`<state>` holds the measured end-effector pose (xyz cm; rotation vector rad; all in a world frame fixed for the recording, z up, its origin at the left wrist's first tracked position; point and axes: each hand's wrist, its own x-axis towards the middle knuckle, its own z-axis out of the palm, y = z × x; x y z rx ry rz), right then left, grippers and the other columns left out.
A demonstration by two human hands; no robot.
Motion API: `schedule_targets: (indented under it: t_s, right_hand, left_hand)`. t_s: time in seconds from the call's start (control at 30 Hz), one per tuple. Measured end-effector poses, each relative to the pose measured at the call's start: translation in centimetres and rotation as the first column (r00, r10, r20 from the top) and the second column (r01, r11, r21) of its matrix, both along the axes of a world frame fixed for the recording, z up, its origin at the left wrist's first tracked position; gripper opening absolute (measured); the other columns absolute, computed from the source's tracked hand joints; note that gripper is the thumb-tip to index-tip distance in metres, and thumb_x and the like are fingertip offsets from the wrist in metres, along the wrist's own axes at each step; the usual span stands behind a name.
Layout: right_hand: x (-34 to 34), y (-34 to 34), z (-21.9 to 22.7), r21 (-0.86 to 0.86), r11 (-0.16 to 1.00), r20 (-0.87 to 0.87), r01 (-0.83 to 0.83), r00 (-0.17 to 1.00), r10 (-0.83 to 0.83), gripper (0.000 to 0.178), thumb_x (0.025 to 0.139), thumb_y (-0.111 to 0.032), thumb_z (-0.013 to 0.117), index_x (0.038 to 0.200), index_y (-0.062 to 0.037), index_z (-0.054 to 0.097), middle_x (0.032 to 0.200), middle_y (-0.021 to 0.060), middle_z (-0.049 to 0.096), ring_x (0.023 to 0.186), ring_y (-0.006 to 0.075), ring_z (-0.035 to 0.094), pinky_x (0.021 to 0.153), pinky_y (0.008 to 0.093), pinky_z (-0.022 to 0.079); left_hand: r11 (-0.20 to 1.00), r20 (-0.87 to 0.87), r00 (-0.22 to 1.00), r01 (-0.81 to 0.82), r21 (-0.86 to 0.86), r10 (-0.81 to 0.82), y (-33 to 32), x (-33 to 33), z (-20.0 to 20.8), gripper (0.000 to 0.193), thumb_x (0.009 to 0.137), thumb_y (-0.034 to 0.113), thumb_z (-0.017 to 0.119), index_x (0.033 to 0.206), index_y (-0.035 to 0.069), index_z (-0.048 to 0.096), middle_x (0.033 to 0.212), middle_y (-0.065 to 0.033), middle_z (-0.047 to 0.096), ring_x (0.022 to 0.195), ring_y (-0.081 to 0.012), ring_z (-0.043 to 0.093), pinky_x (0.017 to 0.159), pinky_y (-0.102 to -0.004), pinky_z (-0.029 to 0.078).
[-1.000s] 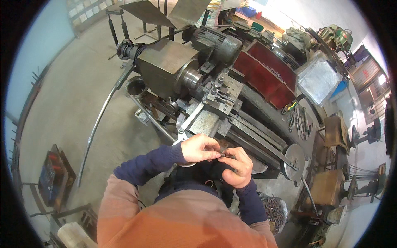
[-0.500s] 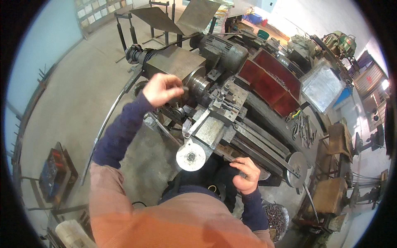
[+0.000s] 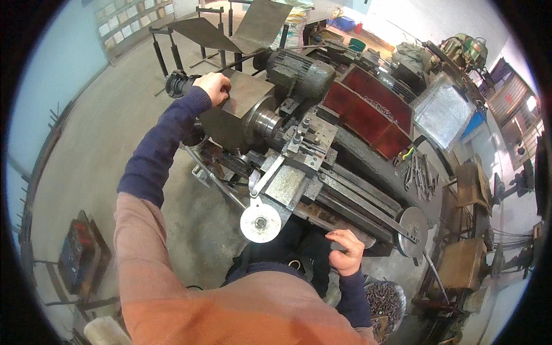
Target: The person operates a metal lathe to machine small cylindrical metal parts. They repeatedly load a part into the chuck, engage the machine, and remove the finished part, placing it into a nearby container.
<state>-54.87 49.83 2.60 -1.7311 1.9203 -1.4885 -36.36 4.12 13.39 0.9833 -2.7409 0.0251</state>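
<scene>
My left hand (image 3: 213, 87) is closed above the left end of the lathe's flat-topped headstock (image 3: 244, 92); its curled fingers hide whatever they hold. To its right are the round steel chuck (image 3: 265, 122) and the tool post (image 3: 310, 138) on the carriage. A pale round handwheel (image 3: 260, 223) with a lever arm stands at the near side of the carriage. My right hand (image 3: 347, 253) hovers near the front of the lathe bed, right of the handwheel. Its fingers are bent together, and I cannot make out anything in them.
Behind the lathe sit a dark motor (image 3: 302, 72) and a red metal tray (image 3: 368, 109) with small metal pieces. Several wrenches (image 3: 421, 177) lie to the right. A bag of small dark parts (image 3: 384, 302) stands on the floor by my right arm.
My left hand has moved from beside the chuck up and left, over the headstock. My right hand has stayed nearly in place. The view has shifted slightly.
</scene>
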Motion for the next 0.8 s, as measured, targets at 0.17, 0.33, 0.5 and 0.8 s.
schedule_targets:
  t_s: [0.17, 0.33, 0.5, 0.8]
  right_hand:
    - [-1.0, 1.8, -0.5, 0.023, 0.996, 0.013, 0.085, 0.996, -0.086, 0.033, 0.055, -0.012, 0.055, 0.084, -0.0007, 0.065, 0.083, 0.0135, 0.063, 0.076, 0.0278, 0.06, 0.069, 0.0315, 0.047]
    - [-2.2, 5.0, -0.6, 0.029, 0.981, 0.043, 0.191, 0.98, -0.192, 0.032, 0.055, -0.01, 0.055, 0.085, -0.0017, 0.064, 0.086, 0.0137, 0.063, 0.078, 0.0296, 0.06, 0.071, 0.0347, 0.049]
    - [-2.8, 14.0, -2.8, 0.127, 0.855, 0.133, 0.503, 0.846, -0.517, 0.031, 0.056, -0.006, 0.055, 0.086, -0.0015, 0.064, 0.084, 0.0115, 0.062, 0.073, 0.0246, 0.06, 0.065, 0.0321, 0.048]
    - [0.2, 36.9, -4.7, 0.485, 0.093, -0.141, 0.87, 0.182, -0.973, 0.033, 0.056, -0.011, 0.06, 0.088, -0.0015, 0.066, 0.086, 0.0129, 0.064, 0.082, 0.0244, 0.062, 0.073, 0.03, 0.048]
  left_hand:
    - [1.0, -0.01, 1.0, 0.003, -0.021, -0.003, 0.6, -1.3, 0.2, 0.027, 0.067, 0.014, 0.06, 0.093, 0.008, 0.064, 0.087, -0.0122, 0.064, 0.083, -0.029, 0.061, 0.074, -0.038, 0.049]
    - [0.987, -0.111, 0.981, 0.161, 0.019, -0.158, -1.8, 1.8, -0.2, 0.05, 0.076, 0.015, 0.059, 0.122, 0.002, 0.047, 0.112, -0.0173, 0.056, 0.099, -0.027, 0.056, 0.085, -0.0355, 0.044]
    - [0.865, -0.532, 0.841, 0.332, 0.375, -0.092, 7.0, 7.2, -2.3, 0.043, 0.089, 0.01, 0.05, 0.129, 0.0, 0.039, 0.124, -0.0155, 0.049, 0.107, -0.0201, 0.051, 0.092, -0.0305, 0.039]
    - [0.772, -0.433, 0.901, 0.29, 0.566, -0.021, 13.1, 2.9, -7.2, 0.039, 0.088, 0.015, 0.053, 0.124, -0.001, 0.045, 0.108, -0.0106, 0.059, 0.091, -0.013, 0.055, 0.069, -0.0209, 0.042]
